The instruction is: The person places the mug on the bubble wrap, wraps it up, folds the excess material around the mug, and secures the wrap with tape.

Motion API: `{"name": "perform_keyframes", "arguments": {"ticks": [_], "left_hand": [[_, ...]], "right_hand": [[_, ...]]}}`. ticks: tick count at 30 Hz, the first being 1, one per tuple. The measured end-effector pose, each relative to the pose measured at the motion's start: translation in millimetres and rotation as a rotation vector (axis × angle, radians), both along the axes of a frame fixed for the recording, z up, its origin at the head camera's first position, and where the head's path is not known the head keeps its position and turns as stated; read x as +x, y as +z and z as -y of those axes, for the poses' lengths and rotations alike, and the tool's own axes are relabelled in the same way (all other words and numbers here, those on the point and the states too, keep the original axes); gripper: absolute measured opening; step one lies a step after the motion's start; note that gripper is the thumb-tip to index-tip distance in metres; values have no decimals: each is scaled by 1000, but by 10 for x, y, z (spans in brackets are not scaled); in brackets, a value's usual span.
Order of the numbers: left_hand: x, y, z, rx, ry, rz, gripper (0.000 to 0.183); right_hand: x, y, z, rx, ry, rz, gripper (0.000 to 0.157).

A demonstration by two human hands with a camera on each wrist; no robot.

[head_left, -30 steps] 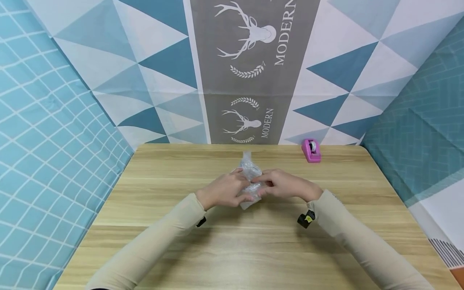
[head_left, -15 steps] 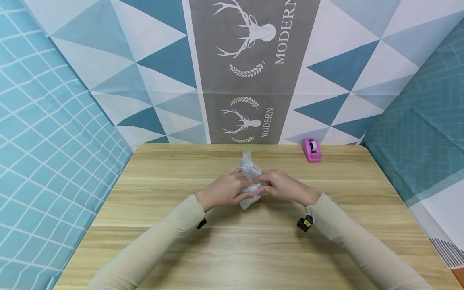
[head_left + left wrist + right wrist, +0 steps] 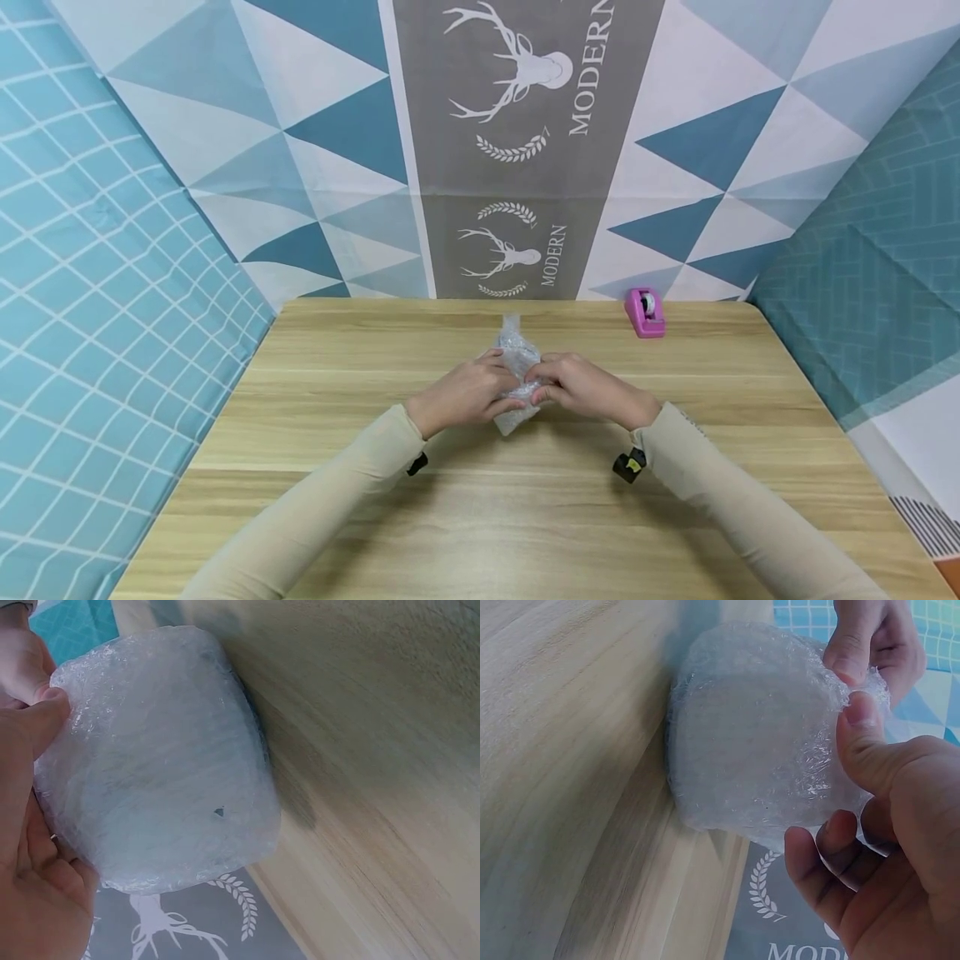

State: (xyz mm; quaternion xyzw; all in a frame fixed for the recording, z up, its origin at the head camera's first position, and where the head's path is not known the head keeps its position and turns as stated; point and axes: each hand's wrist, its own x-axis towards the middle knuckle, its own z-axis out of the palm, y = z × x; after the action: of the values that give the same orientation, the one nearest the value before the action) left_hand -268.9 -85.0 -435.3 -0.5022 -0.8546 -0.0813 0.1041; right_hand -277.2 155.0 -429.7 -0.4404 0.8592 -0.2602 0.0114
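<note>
A rounded bundle in clear bubble wrap stands at the middle of the table, between both hands; what is inside is hidden. In the left wrist view the wrapped bundle shows a broad, smooth whitish face with a small dark speck. My left hand grips its upper edge from the left, thumb on the near side. From the right, my right hand pinches the gathered wrap between thumb and forefinger, close to the left thumb. Its other fingers curl loosely beside the crinkled plastic in the right wrist view.
A pink tape dispenser with a roll in it sits at the table's back right. The wood-grain table meets a patterned cloth behind, and blue cloths hang on both sides.
The right hand's thumb and fingertips have shifted slightly and drawn closer together on the wrap. The left hand and the bundle stay almost in place.
</note>
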Motion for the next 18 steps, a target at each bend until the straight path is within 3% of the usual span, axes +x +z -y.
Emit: {"name": "perform_keyframes", "arguments": {"ticks": [4, 11, 18], "left_hand": [[1, -9, 4, -6, -4, 4, 28], [-2, -33, -13, -5, -6, -53, 30], [14, -23, -42, -9, 47, -8, 34]], "right_hand": [[5, -6, 0, 3, -3, 13, 21], [21, 15, -24, -4, -29, 41, 21], [37, -8, -16, 12, -50, 28, 26]]}}
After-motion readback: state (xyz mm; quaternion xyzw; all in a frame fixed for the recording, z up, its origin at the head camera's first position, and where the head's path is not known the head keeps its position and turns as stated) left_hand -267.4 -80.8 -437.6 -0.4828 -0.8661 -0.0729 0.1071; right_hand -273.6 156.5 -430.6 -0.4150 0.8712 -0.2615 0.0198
